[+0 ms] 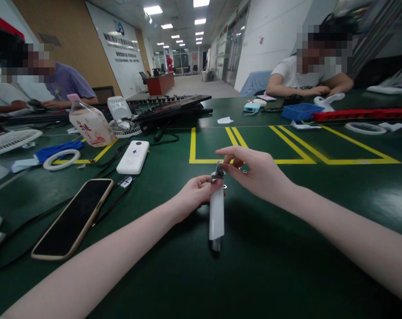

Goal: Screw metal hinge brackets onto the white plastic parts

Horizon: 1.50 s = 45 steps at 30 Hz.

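Note:
My left hand [200, 191] is closed around the upper part of a long white piece [216, 212], its thumb laid across the front. The piece stands nearly upright, with small metal parts [217, 173] at its top and a dark grey end [216, 244] at the bottom. Just right of the metal top is my right hand [254, 166]. Its index finger stretches out above the top, apart from the thumb, whose tip is close to the metal; contact is unclear. A small metal washer-like ring [225, 187] shows beside the piece, and another small ring [245, 171] lies under my right hand.
On the left of the green table [270, 274] lie a phone [75, 221], a white power bank [133, 157], black cords and a drink bottle [91, 124]. Yellow tape [254, 161] marks the far side. A blue basket [298, 112] sits near a person [307, 79] opposite.

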### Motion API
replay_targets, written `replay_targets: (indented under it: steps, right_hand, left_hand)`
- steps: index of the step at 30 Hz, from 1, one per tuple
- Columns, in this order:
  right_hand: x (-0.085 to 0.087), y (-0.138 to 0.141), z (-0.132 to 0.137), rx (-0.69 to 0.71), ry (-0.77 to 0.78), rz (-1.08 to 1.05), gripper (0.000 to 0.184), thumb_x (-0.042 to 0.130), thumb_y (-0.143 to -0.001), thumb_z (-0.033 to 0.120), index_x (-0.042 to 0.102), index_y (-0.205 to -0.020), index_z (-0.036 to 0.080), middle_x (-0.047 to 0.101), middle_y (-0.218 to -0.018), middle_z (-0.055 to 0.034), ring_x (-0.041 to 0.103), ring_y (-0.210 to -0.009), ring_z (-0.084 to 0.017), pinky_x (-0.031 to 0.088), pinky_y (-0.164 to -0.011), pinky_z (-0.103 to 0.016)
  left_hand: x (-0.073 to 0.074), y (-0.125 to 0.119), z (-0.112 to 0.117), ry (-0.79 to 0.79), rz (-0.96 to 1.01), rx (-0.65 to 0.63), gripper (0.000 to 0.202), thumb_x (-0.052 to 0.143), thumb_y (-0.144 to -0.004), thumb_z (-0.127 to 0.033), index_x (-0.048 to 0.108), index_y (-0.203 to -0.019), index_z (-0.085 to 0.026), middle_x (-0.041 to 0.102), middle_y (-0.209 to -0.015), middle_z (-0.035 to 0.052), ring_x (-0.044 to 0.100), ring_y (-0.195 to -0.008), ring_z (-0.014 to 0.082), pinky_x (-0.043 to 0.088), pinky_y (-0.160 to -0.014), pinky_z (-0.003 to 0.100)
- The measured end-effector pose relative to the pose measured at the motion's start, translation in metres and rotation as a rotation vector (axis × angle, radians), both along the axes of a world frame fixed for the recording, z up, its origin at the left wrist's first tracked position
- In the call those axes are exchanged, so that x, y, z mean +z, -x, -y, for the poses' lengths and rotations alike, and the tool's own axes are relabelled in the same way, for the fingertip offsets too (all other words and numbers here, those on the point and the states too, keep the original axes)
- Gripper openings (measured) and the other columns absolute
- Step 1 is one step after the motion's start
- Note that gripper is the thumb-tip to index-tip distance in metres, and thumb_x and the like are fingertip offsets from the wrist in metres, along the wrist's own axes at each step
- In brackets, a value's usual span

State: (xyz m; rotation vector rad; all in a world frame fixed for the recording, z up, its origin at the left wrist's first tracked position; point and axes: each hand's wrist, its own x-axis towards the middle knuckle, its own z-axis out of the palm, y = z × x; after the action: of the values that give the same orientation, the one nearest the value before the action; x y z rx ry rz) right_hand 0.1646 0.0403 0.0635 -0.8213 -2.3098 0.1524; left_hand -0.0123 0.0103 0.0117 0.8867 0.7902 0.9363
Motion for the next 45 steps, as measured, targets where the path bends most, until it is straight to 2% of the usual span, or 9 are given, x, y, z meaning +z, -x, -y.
replay_targets:
  steps: [5,9,15,20,26,31,38,42,45]
  right_hand:
    - [0.006,-0.003,-0.004,-0.064,-0.052,0.016,0.024,0.046,-0.092,0.024,0.066,-0.103,0.018,0.066,-0.096,-0.0053,0.061,-0.078,-0.018,0.048,-0.066,-0.029]
    - [0.008,-0.028,-0.032,-0.205,-0.019,0.114,0.025,0.047,-0.091,0.025,0.069,-0.101,0.019,0.067,-0.098,-0.0047,0.061,-0.078,-0.019,0.048,-0.066,-0.030]
    - [-0.015,-0.076,-0.079,-0.328,0.265,0.565,0.026,0.055,-0.086,0.019,0.072,-0.105,0.023,0.068,-0.100,-0.0051,0.063,-0.086,-0.025,0.047,-0.063,-0.032]
    - [-0.037,-0.080,-0.083,-0.398,0.122,0.533,0.033,0.049,-0.091,0.023,0.066,-0.119,0.020,0.063,-0.113,-0.0080,0.062,-0.090,-0.024,0.044,-0.059,-0.029]
    - [-0.048,-0.076,-0.084,-0.388,0.083,0.516,0.026,0.047,-0.094,0.027,0.071,-0.102,0.018,0.062,-0.109,-0.0080,0.061,-0.088,-0.022,0.041,-0.058,-0.026]
    - [-0.048,-0.076,-0.082,-0.320,0.059,0.506,0.027,0.046,-0.097,0.027,0.068,-0.110,0.021,0.061,-0.111,-0.0058,0.061,-0.088,-0.020,0.041,-0.061,-0.026]
    - [-0.048,-0.075,-0.082,-0.256,0.050,0.498,0.020,0.047,-0.096,0.023,0.066,-0.099,0.017,0.061,-0.105,-0.0063,0.060,-0.085,-0.019,0.043,-0.066,-0.027]
    - [-0.044,-0.070,-0.079,-0.232,0.040,0.476,0.017,0.047,-0.095,0.020,0.062,-0.098,0.014,0.061,-0.102,-0.0076,0.060,-0.086,-0.019,0.045,-0.069,-0.028]
    - [-0.033,-0.055,-0.068,-0.146,0.020,0.337,0.018,0.046,-0.095,0.021,0.062,-0.100,0.014,0.062,-0.102,-0.0076,0.059,-0.087,-0.019,0.045,-0.070,-0.028]
  left_hand:
    - [-0.005,0.002,-0.002,-0.007,0.010,-0.013,0.057,0.087,-0.058,-0.048,0.062,-0.094,-0.012,0.067,-0.074,0.0050,0.065,-0.072,0.0174,0.048,-0.073,0.029]
    - [-0.004,0.006,-0.002,-0.003,-0.009,-0.065,0.057,0.088,-0.062,-0.039,0.060,-0.104,-0.011,0.069,-0.081,0.0067,0.065,-0.078,0.0180,0.048,-0.077,0.031]
    - [-0.004,0.009,-0.001,-0.017,-0.052,-0.092,0.051,0.085,-0.067,-0.025,0.060,-0.110,-0.012,0.069,-0.090,0.0076,0.064,-0.086,0.0182,0.044,-0.087,0.034]
    - [-0.006,0.011,-0.003,-0.039,-0.072,-0.136,0.049,0.083,-0.070,-0.024,0.060,-0.112,-0.013,0.069,-0.094,0.0081,0.064,-0.090,0.0194,0.044,-0.090,0.036]
    - [-0.006,0.013,-0.003,-0.050,-0.083,-0.180,0.050,0.083,-0.070,-0.025,0.060,-0.113,-0.013,0.069,-0.094,0.0074,0.064,-0.090,0.0187,0.044,-0.091,0.036]
    - [-0.002,0.012,-0.002,-0.029,-0.084,-0.164,0.048,0.082,-0.071,-0.023,0.059,-0.112,-0.013,0.069,-0.093,0.0065,0.065,-0.089,0.0178,0.044,-0.091,0.035]
    - [-0.002,0.010,-0.001,-0.029,-0.055,-0.137,0.045,0.084,-0.068,-0.022,0.060,-0.106,-0.012,0.068,-0.089,0.0056,0.064,-0.084,0.0160,0.045,-0.084,0.032]
    - [-0.001,0.008,0.000,-0.022,-0.076,-0.121,0.049,0.085,-0.066,-0.025,0.060,-0.106,-0.011,0.068,-0.088,0.0062,0.063,-0.083,0.0169,0.045,-0.085,0.033]
    - [0.000,0.007,0.001,-0.026,-0.104,-0.091,0.053,0.087,-0.063,-0.028,0.060,-0.106,-0.011,0.068,-0.086,0.0058,0.063,-0.081,0.0178,0.045,-0.084,0.035]
